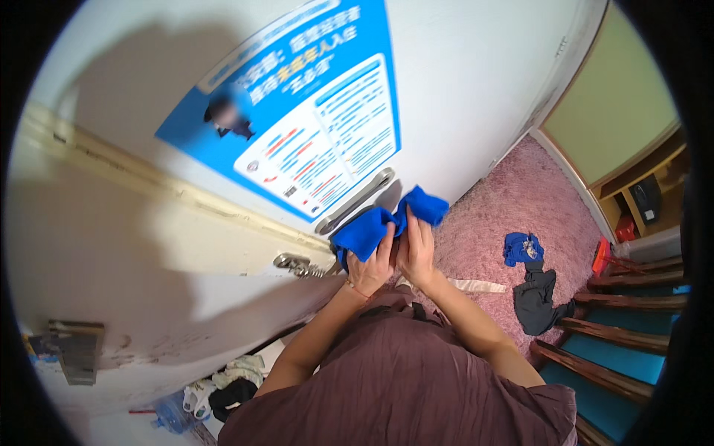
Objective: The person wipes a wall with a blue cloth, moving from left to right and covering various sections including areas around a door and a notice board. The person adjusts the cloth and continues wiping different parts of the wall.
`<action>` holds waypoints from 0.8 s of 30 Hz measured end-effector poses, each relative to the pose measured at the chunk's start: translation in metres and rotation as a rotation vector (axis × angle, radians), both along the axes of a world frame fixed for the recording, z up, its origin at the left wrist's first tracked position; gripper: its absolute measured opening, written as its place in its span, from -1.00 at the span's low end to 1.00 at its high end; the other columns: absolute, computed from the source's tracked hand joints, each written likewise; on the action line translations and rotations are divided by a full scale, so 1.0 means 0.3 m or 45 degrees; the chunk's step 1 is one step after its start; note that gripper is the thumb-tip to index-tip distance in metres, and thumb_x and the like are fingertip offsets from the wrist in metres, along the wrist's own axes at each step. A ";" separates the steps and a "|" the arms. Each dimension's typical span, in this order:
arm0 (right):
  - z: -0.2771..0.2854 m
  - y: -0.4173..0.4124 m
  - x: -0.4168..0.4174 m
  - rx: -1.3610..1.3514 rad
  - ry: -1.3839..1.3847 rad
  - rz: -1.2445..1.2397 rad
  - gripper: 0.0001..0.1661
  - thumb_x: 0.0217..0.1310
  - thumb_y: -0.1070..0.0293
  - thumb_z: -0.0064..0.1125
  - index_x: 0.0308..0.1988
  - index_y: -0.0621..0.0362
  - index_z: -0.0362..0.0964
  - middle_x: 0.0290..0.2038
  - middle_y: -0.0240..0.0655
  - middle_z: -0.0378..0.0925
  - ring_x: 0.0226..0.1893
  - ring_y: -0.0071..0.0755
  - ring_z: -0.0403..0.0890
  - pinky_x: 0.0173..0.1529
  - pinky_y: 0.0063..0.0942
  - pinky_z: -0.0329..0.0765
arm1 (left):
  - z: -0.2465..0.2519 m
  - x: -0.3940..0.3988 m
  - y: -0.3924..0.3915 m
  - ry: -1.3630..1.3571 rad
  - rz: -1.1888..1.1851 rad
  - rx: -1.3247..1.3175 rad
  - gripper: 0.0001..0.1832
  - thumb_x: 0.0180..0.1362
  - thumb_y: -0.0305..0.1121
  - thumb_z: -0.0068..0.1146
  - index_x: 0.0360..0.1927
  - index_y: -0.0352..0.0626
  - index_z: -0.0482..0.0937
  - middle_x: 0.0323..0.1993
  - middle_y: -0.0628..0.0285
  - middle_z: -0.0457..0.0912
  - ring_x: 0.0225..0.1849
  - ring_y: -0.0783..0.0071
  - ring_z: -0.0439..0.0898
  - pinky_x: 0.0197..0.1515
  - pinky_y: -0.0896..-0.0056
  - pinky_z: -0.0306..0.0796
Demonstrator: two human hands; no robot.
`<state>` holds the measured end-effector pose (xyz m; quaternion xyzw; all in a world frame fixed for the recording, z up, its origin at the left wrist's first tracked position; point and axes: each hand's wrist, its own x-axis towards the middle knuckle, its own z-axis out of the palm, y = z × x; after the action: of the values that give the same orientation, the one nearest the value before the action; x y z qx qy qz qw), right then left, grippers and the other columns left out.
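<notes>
A bright blue cloth (pixel 360 237) is bunched between my two hands in front of the white door (pixel 446 67). My left hand (pixel 371 267) grips its nearer part, with a thin red string around the wrist. My right hand (pixel 415 245) pinches the farther part, the thumb side close to the left hand. Just beyond the cloth, a metal pull handle (pixel 355 202) is fixed to the door. Part of the cloth lies close to the handle's lower end; whether they touch I cannot tell. To the left of my hands, a metal latch (pixel 301 265) sits by the door frame.
A blue printed poster (pixel 279 122) is stuck above the handle. Dark clothing (pixel 538 301) and a blue garment (pixel 523 248) lie on the pink carpet (pixel 474 223). Wooden slats (pixel 608 334) stand at right, an open shelf (pixel 650 192) beyond. A large water bottle (pixel 173 412) is at lower left.
</notes>
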<state>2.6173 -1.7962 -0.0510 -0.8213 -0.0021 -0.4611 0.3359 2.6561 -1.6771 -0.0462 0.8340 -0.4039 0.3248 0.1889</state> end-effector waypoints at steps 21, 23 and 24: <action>0.244 -0.517 0.093 -0.237 0.222 -0.030 -0.21 -0.05 0.71 0.12 0.25 0.13 0.25 0.17 0.08 0.29 0.13 0.16 0.41 0.15 -0.19 0.44 | 0.239 0.072 -0.227 0.526 -0.551 0.202 -0.33 0.18 -0.28 0.12 0.34 -0.27 0.23 0.22 -0.13 0.36 0.20 -0.13 0.36 0.22 0.03 0.24; 0.302 -0.548 0.116 -0.220 0.160 -0.054 -0.19 -0.07 0.73 0.08 0.26 0.13 0.25 0.19 0.09 0.27 0.13 0.17 0.41 0.17 -0.18 0.42 | 0.243 0.088 -0.255 0.514 -0.568 0.182 -0.33 0.19 -0.26 0.11 0.35 -0.28 0.21 0.25 -0.16 0.31 0.24 -0.15 0.31 0.24 -0.01 0.19; 0.328 -0.560 0.123 -0.224 0.155 -0.085 -0.20 -0.07 0.72 0.10 0.25 0.14 0.26 0.19 0.08 0.27 0.15 0.16 0.39 0.19 -0.18 0.41 | 0.251 0.095 -0.271 0.487 -0.564 0.189 -0.33 0.19 -0.27 0.11 0.34 -0.27 0.23 0.23 -0.14 0.35 0.22 -0.12 0.34 0.22 0.01 0.22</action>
<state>2.6543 -1.9641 0.0475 -0.8738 0.0052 -0.4194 0.2463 2.6847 -1.7585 0.0291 0.7831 -0.5558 0.0823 0.2664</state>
